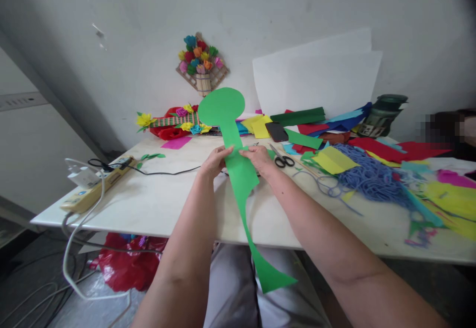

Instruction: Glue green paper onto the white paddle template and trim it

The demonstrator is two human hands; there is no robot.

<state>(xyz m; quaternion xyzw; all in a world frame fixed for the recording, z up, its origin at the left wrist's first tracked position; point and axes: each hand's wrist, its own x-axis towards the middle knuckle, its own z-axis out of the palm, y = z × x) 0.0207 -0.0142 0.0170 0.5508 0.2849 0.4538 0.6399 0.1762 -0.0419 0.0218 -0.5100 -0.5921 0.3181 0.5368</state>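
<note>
Left hand [216, 161]: fingers clamped on green paper [241, 174] | right hand [262, 158]: also pinching green paper | green paper: raised over table [178, 194], tail hanging past table's front edge | scissors [282, 159]: about mid-table | yarn [366, 179]: table's right part | power strip [98, 189]: table's left end
</note>
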